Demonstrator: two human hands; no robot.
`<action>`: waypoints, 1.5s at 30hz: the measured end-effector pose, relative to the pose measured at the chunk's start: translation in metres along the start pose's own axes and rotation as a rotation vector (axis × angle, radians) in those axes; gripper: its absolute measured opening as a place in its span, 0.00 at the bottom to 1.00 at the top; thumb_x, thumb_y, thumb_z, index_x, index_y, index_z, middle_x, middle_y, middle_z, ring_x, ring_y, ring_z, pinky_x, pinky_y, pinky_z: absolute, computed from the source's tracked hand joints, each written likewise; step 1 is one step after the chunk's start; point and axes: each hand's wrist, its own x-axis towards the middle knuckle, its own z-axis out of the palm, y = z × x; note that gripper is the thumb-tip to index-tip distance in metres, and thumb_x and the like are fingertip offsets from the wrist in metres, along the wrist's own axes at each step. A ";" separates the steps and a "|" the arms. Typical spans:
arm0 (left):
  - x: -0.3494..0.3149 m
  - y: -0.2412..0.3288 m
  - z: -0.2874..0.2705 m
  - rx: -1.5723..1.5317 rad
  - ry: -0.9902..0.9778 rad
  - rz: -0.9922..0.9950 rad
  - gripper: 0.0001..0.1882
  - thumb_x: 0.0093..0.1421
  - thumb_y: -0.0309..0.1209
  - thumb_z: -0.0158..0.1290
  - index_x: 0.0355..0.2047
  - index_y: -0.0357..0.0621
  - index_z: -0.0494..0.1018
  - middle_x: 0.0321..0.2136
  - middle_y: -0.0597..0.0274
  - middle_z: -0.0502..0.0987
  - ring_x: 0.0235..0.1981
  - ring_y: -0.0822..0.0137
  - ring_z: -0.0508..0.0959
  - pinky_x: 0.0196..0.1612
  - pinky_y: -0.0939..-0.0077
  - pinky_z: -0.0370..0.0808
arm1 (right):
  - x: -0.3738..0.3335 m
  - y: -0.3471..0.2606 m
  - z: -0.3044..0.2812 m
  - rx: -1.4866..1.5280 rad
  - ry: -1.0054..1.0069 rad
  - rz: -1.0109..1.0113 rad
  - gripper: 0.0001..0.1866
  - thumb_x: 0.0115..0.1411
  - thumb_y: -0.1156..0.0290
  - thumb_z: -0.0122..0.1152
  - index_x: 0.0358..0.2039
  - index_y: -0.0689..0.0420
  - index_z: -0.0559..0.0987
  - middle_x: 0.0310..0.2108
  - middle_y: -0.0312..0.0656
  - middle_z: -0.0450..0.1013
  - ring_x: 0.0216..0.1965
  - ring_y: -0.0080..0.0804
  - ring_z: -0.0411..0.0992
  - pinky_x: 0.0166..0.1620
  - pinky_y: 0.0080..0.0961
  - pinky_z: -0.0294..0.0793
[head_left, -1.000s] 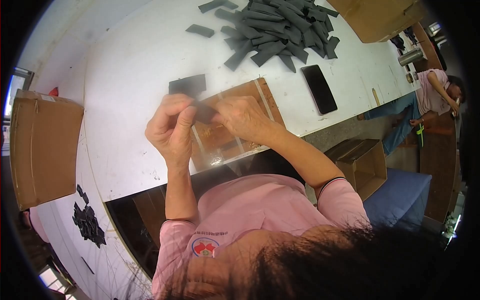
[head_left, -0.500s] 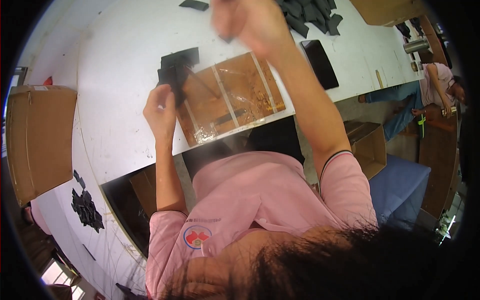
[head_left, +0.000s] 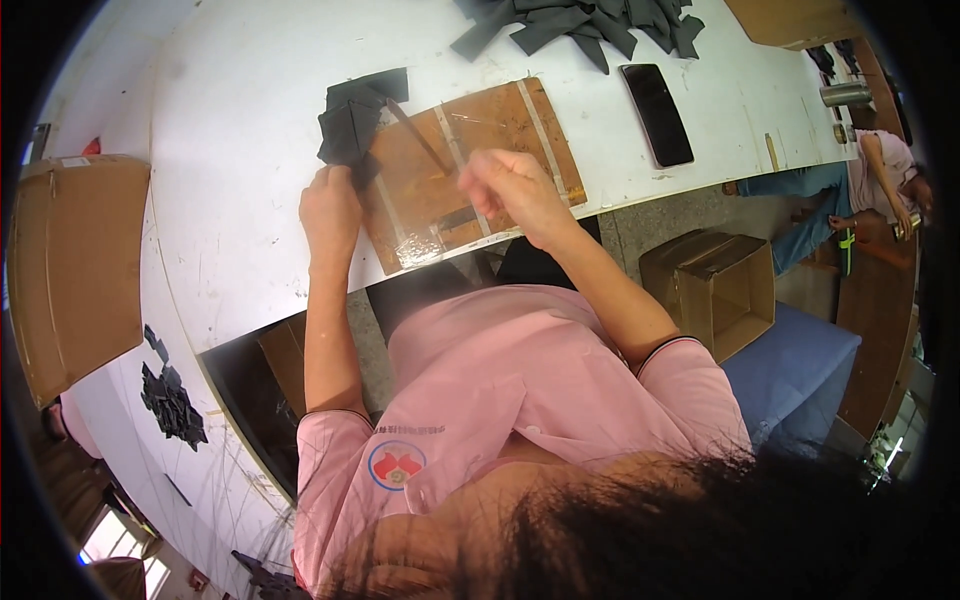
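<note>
A brown board (head_left: 490, 120) crossed by pale strips and shiny clear tape lies at the table's near edge. Flat dark grey fabric-like pieces (head_left: 350, 120) overlap its far left corner. At their near edge is my left hand (head_left: 330, 215), its fingers bent and closed on the edge of one piece. Over the board's near right part hovers my right hand (head_left: 520, 198), its fingers curled together and slightly blurred; anything between them is hidden. A thin brown strip (head_left: 418, 138) lies slanting across the board, its far end by the dark pieces.
A heap of dark grey pieces (head_left: 590, 22) lies at the far side, with a black phone (head_left: 656, 115) to the right. Cardboard boxes stand left (head_left: 80, 270) and right (head_left: 690, 265). More dark scraps (head_left: 172, 405) lie at left. Another person (head_left: 880, 165) sits at far right.
My right hand has come back from the far side, near the heap, to over the board. Several heap pieces now spread farther left. My left hand stays by the dark pieces, its fingers drawn closer together.
</note>
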 end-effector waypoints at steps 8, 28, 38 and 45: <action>-0.002 0.012 -0.007 -0.104 -0.003 0.020 0.04 0.48 0.22 0.48 0.27 0.37 0.69 0.29 0.52 0.73 0.25 0.53 0.74 0.28 0.68 0.70 | -0.004 0.008 0.005 -0.057 -0.040 0.037 0.18 0.58 0.57 0.43 0.22 0.59 0.72 0.16 0.32 0.63 0.18 0.18 0.60 0.22 0.14 0.59; -0.033 0.042 -0.077 -1.751 -0.282 -0.376 0.05 0.48 0.24 0.53 0.25 0.36 0.70 0.24 0.64 0.73 0.24 0.75 0.70 0.30 0.83 0.65 | -0.024 -0.025 0.030 -0.897 0.071 -0.975 0.09 0.43 0.68 0.61 0.21 0.58 0.72 0.25 0.39 0.68 0.29 0.37 0.67 0.28 0.28 0.65; -0.039 0.056 -0.086 -1.600 -0.555 -0.315 0.04 0.48 0.24 0.53 0.23 0.38 0.70 0.22 0.67 0.71 0.25 0.78 0.68 0.30 0.87 0.63 | -0.034 -0.019 0.015 -0.324 -0.336 -0.170 0.07 0.44 0.74 0.60 0.22 0.63 0.72 0.19 0.36 0.67 0.23 0.22 0.64 0.28 0.18 0.63; -0.041 0.064 -0.075 -1.658 -0.455 -0.500 0.06 0.50 0.26 0.51 0.28 0.37 0.71 0.22 0.67 0.71 0.24 0.76 0.68 0.26 0.86 0.64 | -0.043 -0.012 0.009 -0.487 -0.237 -0.313 0.06 0.48 0.74 0.55 0.23 0.64 0.73 0.20 0.39 0.69 0.22 0.26 0.66 0.28 0.19 0.64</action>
